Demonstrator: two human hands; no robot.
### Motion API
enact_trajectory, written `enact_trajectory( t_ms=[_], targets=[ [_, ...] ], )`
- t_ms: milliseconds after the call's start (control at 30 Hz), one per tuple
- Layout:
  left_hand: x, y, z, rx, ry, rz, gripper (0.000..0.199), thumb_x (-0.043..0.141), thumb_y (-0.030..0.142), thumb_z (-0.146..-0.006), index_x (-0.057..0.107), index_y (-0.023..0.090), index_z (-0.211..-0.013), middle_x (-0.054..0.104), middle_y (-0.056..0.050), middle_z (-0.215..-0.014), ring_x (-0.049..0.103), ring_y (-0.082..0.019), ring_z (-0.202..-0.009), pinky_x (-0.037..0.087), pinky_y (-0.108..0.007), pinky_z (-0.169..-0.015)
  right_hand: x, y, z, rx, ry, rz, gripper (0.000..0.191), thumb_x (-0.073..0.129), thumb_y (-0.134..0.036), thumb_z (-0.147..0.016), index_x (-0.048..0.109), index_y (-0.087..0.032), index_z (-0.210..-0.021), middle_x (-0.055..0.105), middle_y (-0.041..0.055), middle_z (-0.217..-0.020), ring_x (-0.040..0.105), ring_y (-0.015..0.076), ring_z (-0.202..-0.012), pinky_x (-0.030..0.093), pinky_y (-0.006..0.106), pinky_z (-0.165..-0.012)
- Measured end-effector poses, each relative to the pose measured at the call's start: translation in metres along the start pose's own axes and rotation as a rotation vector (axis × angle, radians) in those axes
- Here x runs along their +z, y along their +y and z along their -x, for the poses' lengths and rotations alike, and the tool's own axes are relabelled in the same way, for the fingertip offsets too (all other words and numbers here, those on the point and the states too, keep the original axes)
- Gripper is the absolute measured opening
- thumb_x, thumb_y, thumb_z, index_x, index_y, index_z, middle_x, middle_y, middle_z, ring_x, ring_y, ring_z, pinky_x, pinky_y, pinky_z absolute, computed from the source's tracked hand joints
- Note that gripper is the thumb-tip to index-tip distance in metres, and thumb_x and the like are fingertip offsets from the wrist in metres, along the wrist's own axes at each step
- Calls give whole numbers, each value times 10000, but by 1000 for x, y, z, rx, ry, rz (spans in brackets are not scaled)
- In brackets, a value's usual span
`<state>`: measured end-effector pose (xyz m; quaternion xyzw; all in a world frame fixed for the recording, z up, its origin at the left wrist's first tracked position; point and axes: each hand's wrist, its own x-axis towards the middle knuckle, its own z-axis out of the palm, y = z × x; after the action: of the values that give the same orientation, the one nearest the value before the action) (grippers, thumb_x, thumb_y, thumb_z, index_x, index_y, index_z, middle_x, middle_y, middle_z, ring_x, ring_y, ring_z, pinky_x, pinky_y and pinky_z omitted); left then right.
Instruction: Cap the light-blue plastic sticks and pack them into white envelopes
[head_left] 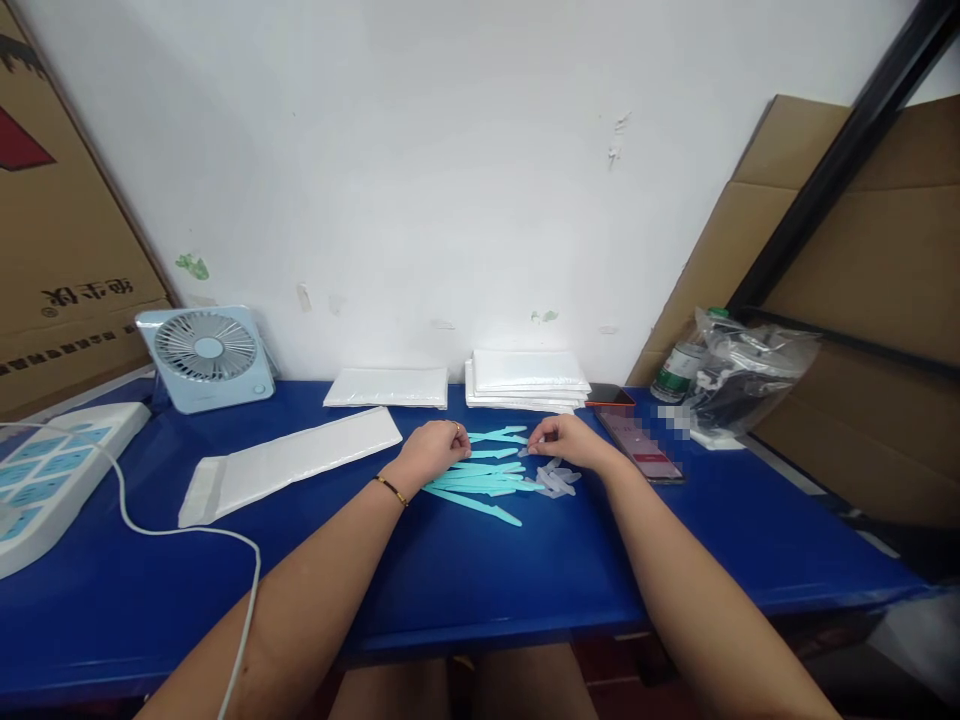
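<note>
Several turquoise sticks that look like eyebrow razors (pixel 480 483) lie in a loose pile on the blue table (pixel 495 590). My left hand (pixel 431 450) is at the left end of the pile, its thumb and fingers closed on one eyebrow razor (pixel 493 454) that points right. Facing it, my right hand (pixel 562 440) pinches a small clear plastic cap (pixel 523 452) close to that razor's tip. Whether cap and tip touch is too small to tell. Just below my right hand sits a small heap of clear plastic caps (pixel 556 482).
A white padded mailer (pixel 292 465) lies left of my hands. Stacked white mailers (pixel 525 372) and more mailers (pixel 386 387) rest by the wall. A phone (pixel 641 447) and a bagged item (pixel 739 375) are right; a fan (pixel 208 355), power strip (pixel 60 470) and white cable (pixel 187 532) are left.
</note>
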<state>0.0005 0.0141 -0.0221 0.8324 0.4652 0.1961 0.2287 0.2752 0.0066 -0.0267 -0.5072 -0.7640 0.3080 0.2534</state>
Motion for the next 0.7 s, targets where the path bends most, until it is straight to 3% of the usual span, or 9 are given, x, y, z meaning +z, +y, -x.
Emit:
enact_trajectory(
  t_ms=[200, 700],
  targets=[
    [4, -1, -6, 5, 13, 2, 111, 576, 292, -728, 660, 219, -716, 661, -9, -712, 568, -157, -646, 354, -236, -554, 9, 0, -6, -51, 85, 80, 223, 673, -386, -684, 724, -181, -754, 644, 12, -631, 486, 104, -516, 351, 217, -477],
    [-3, 1, -3, 41, 42, -96, 134, 559, 300, -744, 677, 236, -740, 660, -16, -771, 562, -169, -700, 357, -243, -607, 7, 9, -8, -81, 123, 112, 226, 662, -400, -696, 722, -194, -765, 610, 5, -667, 443, 100, -531, 334, 220, -487]
  ],
)
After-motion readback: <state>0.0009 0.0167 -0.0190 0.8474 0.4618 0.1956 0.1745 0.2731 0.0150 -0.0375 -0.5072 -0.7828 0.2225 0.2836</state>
